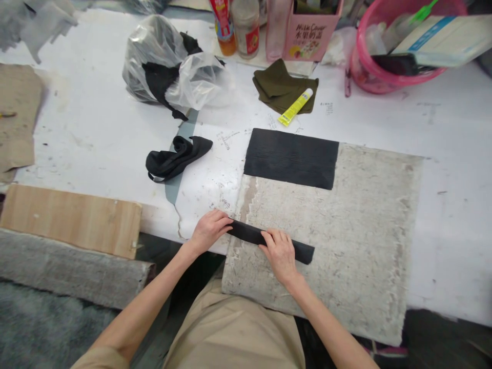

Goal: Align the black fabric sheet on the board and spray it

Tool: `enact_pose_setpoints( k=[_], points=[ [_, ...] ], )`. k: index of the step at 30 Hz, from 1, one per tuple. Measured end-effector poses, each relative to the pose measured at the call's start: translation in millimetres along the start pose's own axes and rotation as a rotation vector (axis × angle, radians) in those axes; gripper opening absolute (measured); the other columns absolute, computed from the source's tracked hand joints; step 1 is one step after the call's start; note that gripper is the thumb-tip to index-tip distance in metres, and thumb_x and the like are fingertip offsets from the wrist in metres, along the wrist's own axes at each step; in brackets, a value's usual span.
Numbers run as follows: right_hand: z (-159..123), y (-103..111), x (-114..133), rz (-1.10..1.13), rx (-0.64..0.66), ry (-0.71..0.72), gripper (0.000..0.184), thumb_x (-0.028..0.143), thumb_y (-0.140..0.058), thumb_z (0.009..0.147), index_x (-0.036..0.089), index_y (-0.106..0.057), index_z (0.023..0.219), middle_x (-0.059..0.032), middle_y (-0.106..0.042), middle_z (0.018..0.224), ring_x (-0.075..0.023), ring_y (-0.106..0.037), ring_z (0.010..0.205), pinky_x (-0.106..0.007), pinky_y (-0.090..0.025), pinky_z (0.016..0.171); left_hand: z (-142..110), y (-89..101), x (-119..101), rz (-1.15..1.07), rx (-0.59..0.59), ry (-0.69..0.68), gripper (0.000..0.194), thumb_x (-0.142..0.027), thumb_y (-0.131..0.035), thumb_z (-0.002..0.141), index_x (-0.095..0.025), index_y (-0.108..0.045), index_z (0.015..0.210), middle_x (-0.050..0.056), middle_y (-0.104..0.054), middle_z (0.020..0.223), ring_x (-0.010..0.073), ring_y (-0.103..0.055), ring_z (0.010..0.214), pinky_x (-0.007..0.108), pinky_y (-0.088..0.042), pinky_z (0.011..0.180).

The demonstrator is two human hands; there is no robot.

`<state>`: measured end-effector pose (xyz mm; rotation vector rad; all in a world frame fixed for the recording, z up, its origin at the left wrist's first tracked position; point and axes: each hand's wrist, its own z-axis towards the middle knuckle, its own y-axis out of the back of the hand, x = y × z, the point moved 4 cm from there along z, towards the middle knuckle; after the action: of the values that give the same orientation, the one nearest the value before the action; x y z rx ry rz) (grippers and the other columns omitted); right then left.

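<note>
A narrow black strip point(248, 232), apparently fabric or leather, lies slantwise on a worn grey board point(369, 230). My left hand point(210, 229) pinches its left end between thumb and fingers. Past the strip's middle, my right hand point(280, 252) has thumb and fingertips closed on it, and the right end sticks out flat beyond the hand. Farther up the board is a wide black rectangular piece point(291, 159), its surface faintly creased. A crumpled black cloth point(177, 158) rests on the white table to the left.
Behind the board, a yellow tube point(295, 107) lies on dark green fabric pieces point(274, 84). A plastic bag point(154, 51) with black scraps, a glass jar point(246, 31), a pink box point(313, 33) and a pink basket point(359, 56) line the back. A wooden plank point(71, 218) sits at left.
</note>
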<state>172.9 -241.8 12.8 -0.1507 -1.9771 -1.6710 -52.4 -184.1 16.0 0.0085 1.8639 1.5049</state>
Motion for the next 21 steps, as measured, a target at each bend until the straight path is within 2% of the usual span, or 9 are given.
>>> enact_pose_setpoints(
  k=[4,7,12,16,18,21],
  points=[
    [-5.4,-2.7,-1.5,0.019,-0.038,-0.001,0.029,0.02,-0.066,0.084,0.022,-0.061,0.113,-0.0092,-0.064,0.104,-0.0258,-0.056,0.095,-0.04,-0.043,0.081,-3.6,-0.6,0.8,0.033,-0.018,0.01,0.016,-0.026,-0.056,0.092,-0.018,-0.064,0.081,0.005,-0.06,0.077,0.0184,-0.053,0.077,0.032,-0.04,0.071],
    [-7.3,-2.3,-2.0,0.023,-0.06,-0.002,0.027,0.022,-0.065,0.086,0.021,-0.061,0.113,-0.0095,-0.064,0.102,-0.0253,-0.056,0.094,-0.039,-0.042,0.08,-2.9,1.1,-0.6,-0.002,-0.013,-0.006,0.021,-0.024,-0.054,0.093,-0.018,-0.063,0.075,0.006,-0.062,0.08,0.0181,-0.054,0.079,0.031,-0.041,0.074],
    [-8.1,-0.1,-2.5,0.037,-0.102,0.016,0.019,0.022,-0.062,0.088,0.019,-0.062,0.108,-0.0086,-0.065,0.102,-0.0234,-0.055,0.095,-0.038,-0.04,0.082,2.5,13.0,-7.6,-0.044,-0.026,-0.002,0.022,-0.025,-0.053,0.094,-0.018,-0.061,0.075,0.006,-0.061,0.08,0.0178,-0.054,0.08,0.03,-0.042,0.074],
    [-6.2,1.6,-10.7,0.077,-0.056,-0.001,0.006,0.024,-0.06,0.09,0.019,-0.063,0.093,-0.0064,-0.066,0.093,-0.0218,-0.056,0.089,-0.037,-0.04,0.081,7.7,21.2,-7.9,-0.207,0.03,0.078,0.016,-0.029,-0.053,0.094,-0.018,-0.059,0.083,0.006,-0.062,0.083,0.0189,-0.056,0.082,0.031,-0.043,0.076],
    [-4.6,5.4,-16.1,0.098,-0.027,-0.005,0.011,0.029,-0.06,0.09,0.019,-0.063,0.096,-0.0062,-0.066,0.09,-0.0223,-0.056,0.087,-0.037,-0.04,0.079,10.3,23.6,-5.5,-0.3,0.055,0.138,0.015,-0.029,-0.051,0.094,-0.018,-0.058,0.086,0.006,-0.063,0.086,0.0184,-0.058,0.083,0.03,-0.044,0.076],
    [1.4,16.5,-20.7,0.158,-0.04,-0.033,0.028,0.036,-0.063,0.088,0.02,-0.062,0.11,-0.0085,-0.066,0.101,-0.025,-0.056,0.094,-0.039,-0.042,0.082,16.1,27.4,-7.0,-0.362,0.131,0.201,0.015,-0.031,-0.052,0.094,-0.019,-0.059,0.087,0.005,-0.064,0.085,0.0173,-0.058,0.079,0.028,-0.043,0.074]
  ],
)
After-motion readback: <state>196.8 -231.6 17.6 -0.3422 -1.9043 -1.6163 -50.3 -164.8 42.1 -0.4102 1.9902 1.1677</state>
